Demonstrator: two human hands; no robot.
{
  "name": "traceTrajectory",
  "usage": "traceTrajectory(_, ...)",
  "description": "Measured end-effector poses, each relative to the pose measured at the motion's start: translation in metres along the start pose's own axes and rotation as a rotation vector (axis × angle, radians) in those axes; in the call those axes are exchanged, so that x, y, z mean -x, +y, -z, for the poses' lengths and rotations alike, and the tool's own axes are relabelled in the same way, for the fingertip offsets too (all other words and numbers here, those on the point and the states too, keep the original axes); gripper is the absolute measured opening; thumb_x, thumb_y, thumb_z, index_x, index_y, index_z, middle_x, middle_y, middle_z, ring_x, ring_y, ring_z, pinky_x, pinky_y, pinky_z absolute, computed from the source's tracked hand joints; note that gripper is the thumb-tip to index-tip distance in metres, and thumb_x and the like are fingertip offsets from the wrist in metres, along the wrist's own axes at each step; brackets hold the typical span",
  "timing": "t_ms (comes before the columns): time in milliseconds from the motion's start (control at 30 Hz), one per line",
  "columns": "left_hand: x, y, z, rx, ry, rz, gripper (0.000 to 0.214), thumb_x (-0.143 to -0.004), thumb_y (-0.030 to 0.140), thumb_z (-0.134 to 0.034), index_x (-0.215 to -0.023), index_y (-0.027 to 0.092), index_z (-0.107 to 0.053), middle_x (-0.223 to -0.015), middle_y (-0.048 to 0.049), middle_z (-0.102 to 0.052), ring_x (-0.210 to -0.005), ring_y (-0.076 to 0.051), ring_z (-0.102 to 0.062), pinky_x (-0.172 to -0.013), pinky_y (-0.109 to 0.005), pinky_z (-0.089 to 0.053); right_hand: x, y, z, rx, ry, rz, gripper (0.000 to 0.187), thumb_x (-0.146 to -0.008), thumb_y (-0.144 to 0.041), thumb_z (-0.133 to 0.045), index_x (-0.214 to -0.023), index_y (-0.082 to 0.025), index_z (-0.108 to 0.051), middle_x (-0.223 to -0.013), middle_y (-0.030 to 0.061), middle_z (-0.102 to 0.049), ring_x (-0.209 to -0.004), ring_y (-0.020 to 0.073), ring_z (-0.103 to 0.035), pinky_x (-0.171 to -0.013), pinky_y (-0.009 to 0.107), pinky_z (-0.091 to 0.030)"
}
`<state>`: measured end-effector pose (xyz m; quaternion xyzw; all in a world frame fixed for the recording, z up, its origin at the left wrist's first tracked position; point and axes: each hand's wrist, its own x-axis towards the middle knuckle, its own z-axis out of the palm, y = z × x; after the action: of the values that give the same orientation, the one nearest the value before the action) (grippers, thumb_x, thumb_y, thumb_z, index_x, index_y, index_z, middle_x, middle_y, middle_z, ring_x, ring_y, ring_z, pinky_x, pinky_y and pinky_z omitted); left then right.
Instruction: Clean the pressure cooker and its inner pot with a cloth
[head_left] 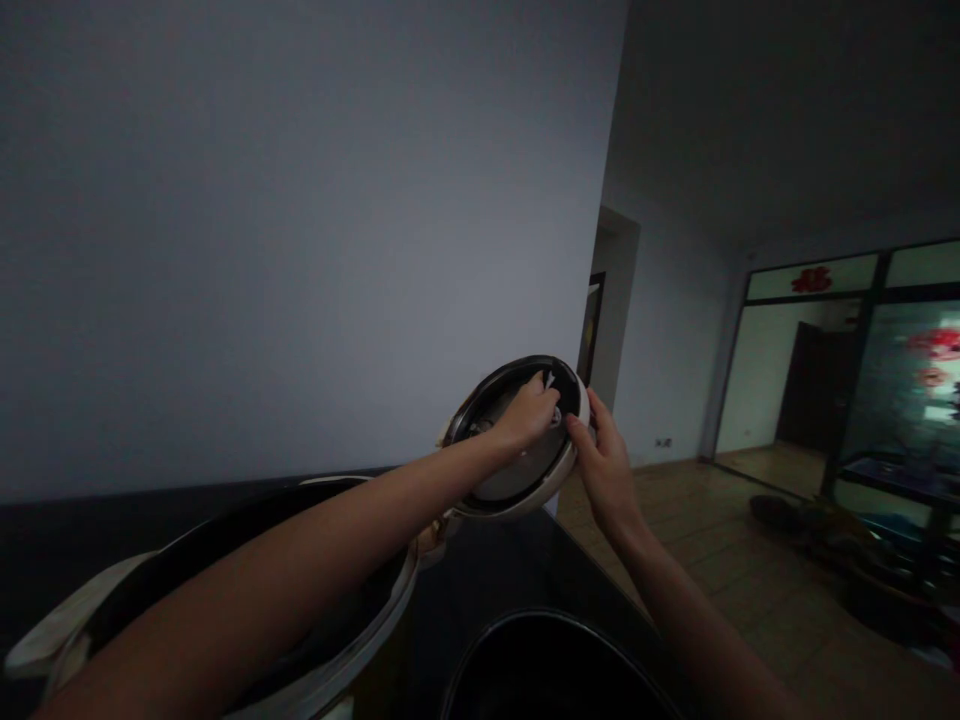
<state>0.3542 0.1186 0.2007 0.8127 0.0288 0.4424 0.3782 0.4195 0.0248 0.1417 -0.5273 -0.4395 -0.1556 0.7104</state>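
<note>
The raised lid point(510, 485) of a cooker, probably a rice cooker, tilts with its dark-rimmed metal inner side towards me. My left hand point(531, 412) reaches across the cooker and is closed against that inner side. A bit of white cloth or tissue point(550, 380) shows at its fingers. On the lid's right edge, my right hand point(604, 455) grips with the thumb on the inner face and the fingers behind. Below my left forearm is the open cooker body point(375, 625), pale-rimmed and dark inside, partly hidden by that arm.
A black pot point(555, 665) stands right of the cooker on the dark counter point(487, 570). A pale wall point(337, 250) rises directly behind. Beyond the counter's right edge lie a tiled floor point(690, 510), dark low objects point(817, 530) and a glass partition point(795, 380).
</note>
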Motion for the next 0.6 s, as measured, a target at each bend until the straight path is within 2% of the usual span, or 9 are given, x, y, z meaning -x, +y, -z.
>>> traceTrajectory(133,-0.019,-0.015,0.01,-0.14,-0.018,-0.045,0.034,-0.082,0.008,-0.043,-0.109,0.007,-0.064,-0.115,-0.0184,-0.069,-0.11,-0.027,-0.062,-0.103,-0.04,-0.043,-0.001,0.0,0.0,0.024,0.009,0.003,0.066,-0.081,-0.053,-0.06,-0.137,-0.02,-0.052,-0.148,0.0144,-0.048,-0.139,0.029,-0.042,-0.117,0.053,-0.029)
traceTrajectory(233,-0.028,-0.026,0.015,-0.205,0.008,-0.089,0.036,-0.081,0.006,-0.045,-0.111,0.009,-0.063,-0.125,-0.0169,-0.065,-0.124,-0.027,-0.054,-0.112,-0.042,-0.035,-0.001,-0.002,0.0,0.038,-0.007,0.022,0.063,-0.082,-0.052,-0.059,-0.135,-0.02,-0.053,-0.147,0.015,-0.049,-0.137,0.0286,-0.043,-0.116,0.053,-0.03)
traceTrajectory(367,-0.029,-0.036,0.016,-0.224,0.052,-0.132,0.039,-0.079,0.005,-0.047,-0.114,0.013,-0.063,-0.131,-0.0131,-0.063,-0.129,-0.023,-0.051,-0.114,-0.038,-0.032,-0.001,-0.006,-0.001,0.036,-0.022,0.031,0.062,-0.082,-0.052,-0.059,-0.134,-0.019,-0.053,-0.145,0.0153,-0.05,-0.136,0.0286,-0.045,-0.116,0.052,-0.031)
traceTrajectory(467,-0.032,-0.039,0.022,-0.205,0.125,-0.087,0.037,-0.082,0.006,-0.044,-0.113,0.013,-0.064,-0.124,-0.0133,-0.066,-0.119,-0.023,-0.057,-0.108,-0.038,-0.039,0.0,-0.005,0.0,0.041,-0.027,0.023,0.063,-0.082,-0.051,-0.059,-0.135,-0.019,-0.052,-0.146,0.0145,-0.05,-0.137,0.0281,-0.044,-0.117,0.051,-0.031)
traceTrajectory(600,-0.047,-0.05,0.043,-0.144,0.273,0.075,0.031,-0.083,0.009,-0.043,-0.104,0.012,-0.065,-0.108,-0.0141,-0.071,-0.106,-0.026,-0.063,-0.097,-0.042,-0.046,-0.001,-0.003,0.0,0.039,-0.024,0.03,0.065,-0.081,-0.052,-0.059,-0.136,-0.019,-0.052,-0.147,0.0149,-0.049,-0.137,0.0281,-0.043,-0.117,0.051,-0.031)
